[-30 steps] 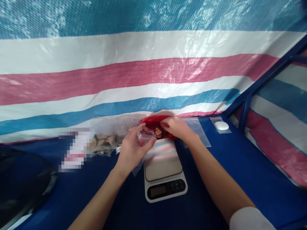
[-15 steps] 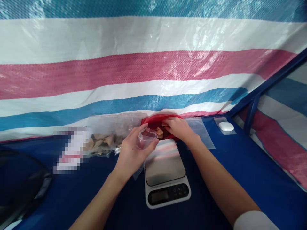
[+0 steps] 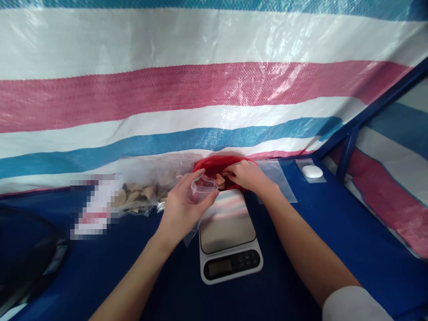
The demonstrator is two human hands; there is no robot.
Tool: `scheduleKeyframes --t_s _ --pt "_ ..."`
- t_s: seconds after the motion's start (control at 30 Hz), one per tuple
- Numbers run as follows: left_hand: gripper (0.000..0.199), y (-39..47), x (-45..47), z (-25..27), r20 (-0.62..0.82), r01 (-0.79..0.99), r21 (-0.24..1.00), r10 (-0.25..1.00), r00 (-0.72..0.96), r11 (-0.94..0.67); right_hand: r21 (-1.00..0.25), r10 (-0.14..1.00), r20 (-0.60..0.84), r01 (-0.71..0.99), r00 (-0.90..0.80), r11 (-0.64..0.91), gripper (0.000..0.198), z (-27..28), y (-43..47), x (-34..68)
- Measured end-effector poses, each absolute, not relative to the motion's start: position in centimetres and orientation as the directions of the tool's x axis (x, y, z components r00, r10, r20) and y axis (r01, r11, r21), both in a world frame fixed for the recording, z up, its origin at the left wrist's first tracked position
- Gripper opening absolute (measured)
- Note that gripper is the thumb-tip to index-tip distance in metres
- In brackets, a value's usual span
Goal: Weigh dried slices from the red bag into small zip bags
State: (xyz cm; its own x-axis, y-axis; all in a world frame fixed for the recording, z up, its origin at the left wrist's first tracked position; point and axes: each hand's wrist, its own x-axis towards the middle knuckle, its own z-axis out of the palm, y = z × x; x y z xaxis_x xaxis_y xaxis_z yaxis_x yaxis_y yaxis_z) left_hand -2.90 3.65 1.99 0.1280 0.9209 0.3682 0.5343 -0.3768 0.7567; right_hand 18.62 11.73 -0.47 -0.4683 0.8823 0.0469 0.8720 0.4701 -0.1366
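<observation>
My left hand is closed around a small clear plastic cup, its mouth tipped toward the red bag. My right hand reaches into the open mouth of the red bag, thumb and fingers pinched on a small brown dried piece at the bag's dark inside. Another brown dried piece shows between the cup and my right fingertips. Below both hands lies a white kitchen scale with a metal plate; its display shows no readable figure.
Clear bags of brown dried pieces lie left of my left hand. To the right are a flat clear zip bag and a white oval object on a small bag. A striped tarp hangs behind the blue table.
The view has shifted slightly, so everything sits a little higher and further left. My left hand still holds the cup, and my right hand stays in the red bag.
</observation>
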Motion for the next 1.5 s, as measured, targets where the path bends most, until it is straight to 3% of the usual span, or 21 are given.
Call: scheduleKeyframes --t_s 0.17,0.27,0.43,0.57,0.67,0.8,0.93,1.2,1.4,1.5 --pt "0.052 3.6 -2.9 1.9 0.357 0.538 0.759 0.925 0.129 -0.368 -0.210 0.884 0.076 0.859 -0.462 0.467 0.028 -0.4 11.9 18.9" --pt "0.052 3.6 -2.9 1.9 0.364 0.537 0.756 0.922 0.132 -0.375 -0.361 0.883 0.128 0.808 -0.452 0.465 0.024 0.4 11.6 19.3" --pt "0.052 3.7 -2.9 1.8 0.374 0.548 0.738 0.915 0.155 -0.394 -0.732 0.852 0.227 0.495 -0.472 0.469 0.018 2.7 10.5 19.8" --pt "0.057 3.6 -2.6 1.6 0.351 0.535 0.750 0.920 0.175 -0.388 -0.868 0.814 0.244 0.255 -0.527 0.425 0.023 4.5 9.1 19.5" --pt "0.056 3.4 -2.3 1.5 0.357 0.510 0.759 0.914 0.195 -0.405 -0.868 0.779 0.246 0.227 -0.577 0.442 0.019 5.1 8.1 18.5" --pt "0.050 3.3 -2.2 1.4 0.364 0.490 0.758 0.902 0.231 -0.431 -0.782 0.739 0.255 0.316 -0.623 0.537 0.015 5.3 7.6 17.1" --pt "0.058 3.5 -2.3 1.1 0.377 0.491 0.749 0.895 0.237 -0.445 -0.728 0.716 0.234 0.369 -0.658 0.577 0.016 5.0 7.7 16.5" --pt "0.078 3.4 -2.5 0.9 0.346 0.476 0.787 0.920 0.187 -0.393 -0.792 0.725 0.188 0.335 -0.662 0.511 0.014 4.7 7.8 16.5" --pt "0.053 3.5 -2.8 1.6 0.365 0.499 0.769 0.916 0.169 -0.399 -0.863 0.763 0.208 0.252 -0.613 0.438 0.025 5.0 8.0 17.9" --pt "0.053 3.7 -3.1 1.7 0.358 0.522 0.766 0.924 0.138 -0.375 -0.837 0.814 0.225 0.322 -0.535 0.443 0.023 4.7 8.7 19.1"
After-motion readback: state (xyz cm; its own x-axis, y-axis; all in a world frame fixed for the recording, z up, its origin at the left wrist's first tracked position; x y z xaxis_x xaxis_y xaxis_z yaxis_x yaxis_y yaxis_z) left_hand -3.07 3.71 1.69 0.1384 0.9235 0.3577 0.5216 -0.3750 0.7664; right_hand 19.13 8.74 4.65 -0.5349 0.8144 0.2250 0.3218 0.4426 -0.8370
